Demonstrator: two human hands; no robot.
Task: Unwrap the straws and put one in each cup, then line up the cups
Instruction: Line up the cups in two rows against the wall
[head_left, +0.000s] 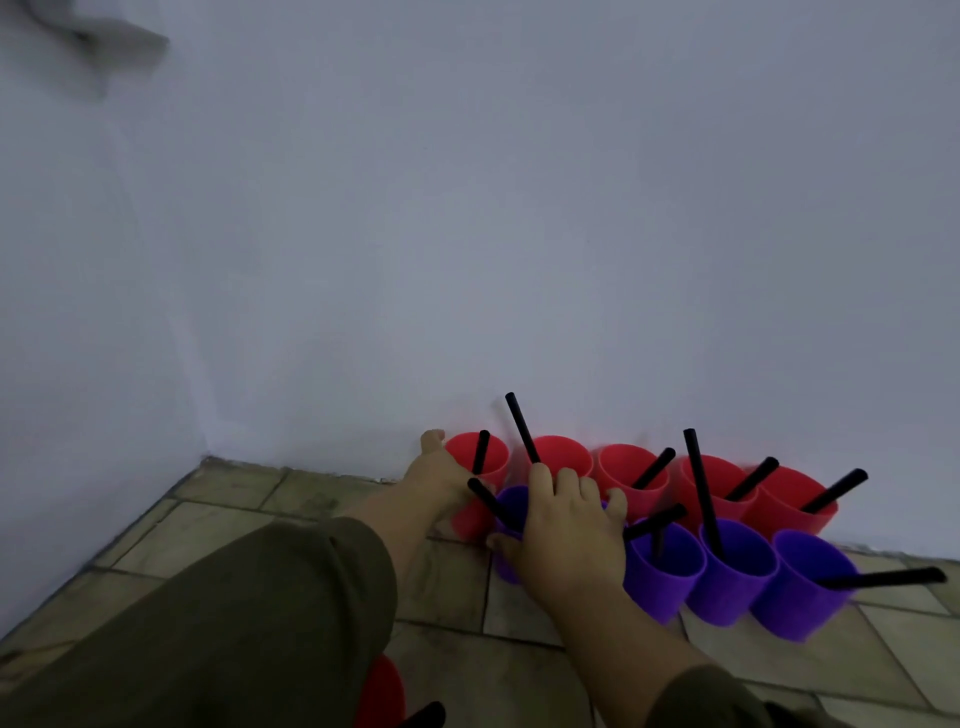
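Note:
Several red cups (631, 467) stand in a row against the wall, and several purple cups (735, 569) stand in a row just in front of them. Each visible cup holds a black straw (702, 488). My left hand (434, 478) grips the side of the leftmost red cup (488, 454). My right hand (566, 530) lies over the leftmost purple cup (511, 501), with fingers curled on its rim and the thumb on its near side. That cup's straw (488, 501) sticks out to the left. Another red cup (382, 693) with a black straw (426, 717) sits at the bottom edge.
The cups stand on a beige tiled floor (457, 577) in a corner of white walls (467, 234). My olive sleeves (234, 623) cover the lower left and bottom right. A blurred grey shape (98, 47) shows at the top left.

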